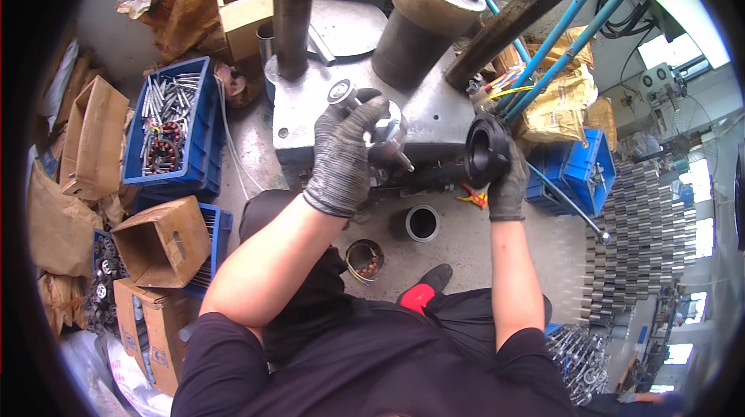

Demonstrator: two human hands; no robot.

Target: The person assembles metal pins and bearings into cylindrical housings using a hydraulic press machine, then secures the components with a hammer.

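Note:
My left hand (341,154), in a grey knitted glove, is closed around a metal shaft with a round bearing-like end (341,91). Just beyond its fingers is a silver metal piece (394,137) with a short pin; whether it belongs to the shaft I cannot tell. To the right, my gloved right hand (509,188) grips a black ring-shaped cover (486,150), its hollow side turned toward the left. Both hands are at the front edge of a grey metal press table (434,118). On it, behind my hands, stands a thick metal cylinder (415,36).
Steel posts (293,21) rise from the press. Blue crates (209,137) of metal shafts and cardboard boxes (167,242) crowd the left. A lever rod (570,203) slants at right near stacked metal sleeves (644,238). An upright tube (422,224) and a wound stator (365,260) are on the floor.

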